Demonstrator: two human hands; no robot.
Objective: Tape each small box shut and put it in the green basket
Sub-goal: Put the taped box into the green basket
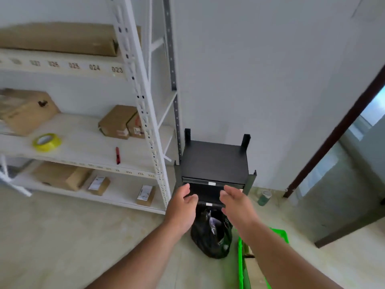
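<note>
Both my hands reach out in front of a low black shelf unit (214, 161). My left hand (182, 205) and my right hand (235, 203) are empty, fingers relaxed, a little apart. The green basket (240, 259) stands on the floor at the lower right, partly hidden by my right forearm, with cardboard showing inside. A yellow tape roll (46, 142) and a red cutter (117, 155) lie on the white rack's middle shelf. Small cardboard boxes (116, 122) sit on that shelf, and others (145, 195) on the bottom shelf.
A black plastic bag (210, 232) sits on the floor below the black unit. The white metal rack (143, 97) fills the left side with larger cartons. A dark door frame (333, 132) runs along the right. A small green can (264, 197) stands by the wall.
</note>
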